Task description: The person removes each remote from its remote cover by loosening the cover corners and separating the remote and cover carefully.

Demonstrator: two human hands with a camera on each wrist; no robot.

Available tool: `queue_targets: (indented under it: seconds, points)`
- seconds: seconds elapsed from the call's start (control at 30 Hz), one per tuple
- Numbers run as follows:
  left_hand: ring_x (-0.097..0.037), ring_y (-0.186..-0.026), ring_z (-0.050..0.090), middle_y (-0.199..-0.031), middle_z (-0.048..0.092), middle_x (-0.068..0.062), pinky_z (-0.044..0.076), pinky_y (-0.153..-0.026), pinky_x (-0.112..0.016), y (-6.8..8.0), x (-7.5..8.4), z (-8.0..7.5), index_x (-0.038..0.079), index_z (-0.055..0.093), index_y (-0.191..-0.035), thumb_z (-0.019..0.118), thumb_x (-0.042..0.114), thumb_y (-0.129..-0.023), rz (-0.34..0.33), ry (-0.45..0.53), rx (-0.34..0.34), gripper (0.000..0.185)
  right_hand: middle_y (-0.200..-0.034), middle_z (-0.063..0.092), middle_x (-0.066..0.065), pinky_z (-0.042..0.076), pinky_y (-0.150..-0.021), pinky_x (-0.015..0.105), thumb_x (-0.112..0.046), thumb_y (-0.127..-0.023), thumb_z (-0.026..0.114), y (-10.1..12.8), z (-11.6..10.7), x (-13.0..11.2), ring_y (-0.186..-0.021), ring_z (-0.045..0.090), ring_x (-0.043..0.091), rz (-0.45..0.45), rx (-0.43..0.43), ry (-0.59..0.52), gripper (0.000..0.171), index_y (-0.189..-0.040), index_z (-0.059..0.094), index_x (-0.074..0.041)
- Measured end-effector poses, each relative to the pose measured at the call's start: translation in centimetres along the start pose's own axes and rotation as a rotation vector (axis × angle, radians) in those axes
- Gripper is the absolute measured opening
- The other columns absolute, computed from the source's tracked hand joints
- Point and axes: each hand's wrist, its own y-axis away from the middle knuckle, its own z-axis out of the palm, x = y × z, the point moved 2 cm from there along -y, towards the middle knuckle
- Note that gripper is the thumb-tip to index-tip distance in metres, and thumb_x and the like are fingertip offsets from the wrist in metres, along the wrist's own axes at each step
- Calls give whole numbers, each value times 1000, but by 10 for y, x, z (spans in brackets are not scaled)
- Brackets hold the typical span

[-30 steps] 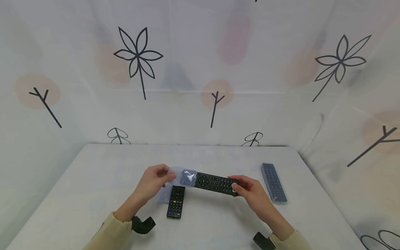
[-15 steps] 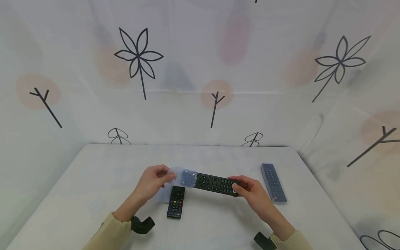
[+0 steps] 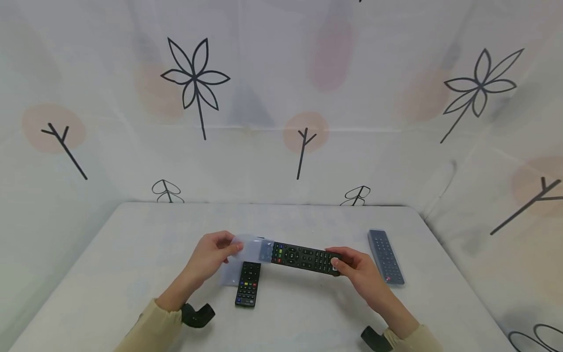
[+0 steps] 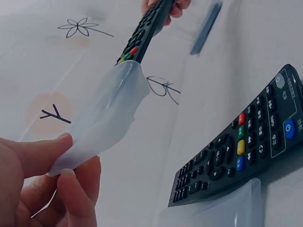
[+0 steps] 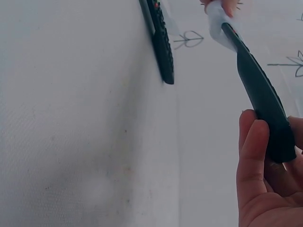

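A long black remote (image 3: 303, 258) is held above the white table (image 3: 132, 254). My right hand (image 3: 352, 266) grips its right end (image 5: 279, 137). A clear silicone sleeve (image 3: 250, 247) covers only the remote's left tip. My left hand (image 3: 215, 254) pinches the sleeve's free end (image 4: 102, 120) between thumb and fingers. The remote (image 4: 147, 28) runs away from that hand in the left wrist view.
A shorter black remote (image 3: 248, 284) lies on the table below the hands, partly on another clear sleeve (image 4: 222, 210). A third remote in a sleeve (image 3: 385, 256) lies at the right. Patterned cloth walls stand behind and at both sides.
The sleeve has slid further left off the remote, baring more of its coloured buttons. My right hand has drawn the remote slightly to the right.
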Motion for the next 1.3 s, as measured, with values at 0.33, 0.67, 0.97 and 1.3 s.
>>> queue_targets:
  seconds: [0.33,0.67,0.97,1.3]
  points:
    - [-20,-83,63,-87,69,0,54,-72,-40,0,2,-2,11,72,-95,73,15,-91,65,-47,14,6,-125,63,15,54,-81,25,-13,-99,62,1,-4,2,-100,63,18,1,8,19,37,-133,59,1]
    - [-17,-83,63,-86,69,3,52,-69,-33,0,4,-3,13,72,-94,74,15,-90,119,-104,50,5,-125,63,16,53,-82,25,-12,-99,62,3,-8,-1,-102,63,18,-13,20,33,37,-133,58,2]
    - [-16,-84,63,-86,70,3,50,-69,-34,0,5,-5,13,73,-93,75,16,-90,146,-105,54,5,-129,61,16,53,-83,25,-9,-99,61,2,-12,1,-105,62,23,0,37,54,34,-133,60,-1]
    - [-16,-82,63,-85,70,4,48,-69,-35,-2,2,-8,13,73,-93,75,16,-90,159,-107,54,6,-127,62,16,53,-81,25,-10,-99,61,2,-19,2,-100,62,16,-51,75,89,35,-133,59,0]
